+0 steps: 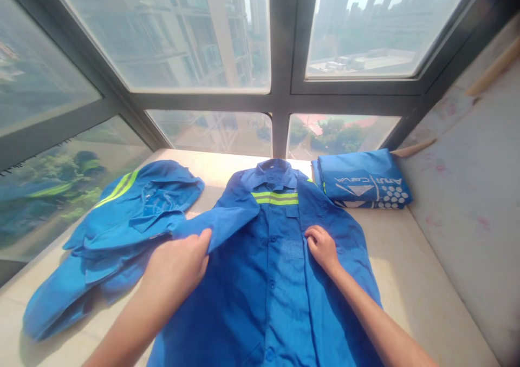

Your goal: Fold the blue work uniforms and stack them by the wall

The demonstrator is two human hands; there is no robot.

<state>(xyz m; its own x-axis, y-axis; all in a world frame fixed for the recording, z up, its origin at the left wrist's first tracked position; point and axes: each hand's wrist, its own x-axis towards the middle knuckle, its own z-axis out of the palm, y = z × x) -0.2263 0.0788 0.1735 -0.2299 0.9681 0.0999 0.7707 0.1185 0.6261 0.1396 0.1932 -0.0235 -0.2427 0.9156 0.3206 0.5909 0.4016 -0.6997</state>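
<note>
A blue work jacket (284, 280) with a yellow-and-grey reflective stripe across the chest lies front up, collar toward the window. My left hand (182, 264) is closed on its sleeve (227, 223) on the left side, which is lifted and stretched out from the shoulder. On the right part of the chest, my right hand (322, 245) rests with curled fingers at the edge of the other sleeve, which lies along the body; its fingertips touch the cloth, and whether they pinch it is unclear. The jacket's lower hem is out of view.
A second blue jacket (117, 231) lies crumpled at the left on the pale ledge (410, 280). Back right is a folded blue bundle (361, 177) with white print. Framed windows (280, 85) enclose the far and left sides; a patterned wall (471, 194) bounds the right.
</note>
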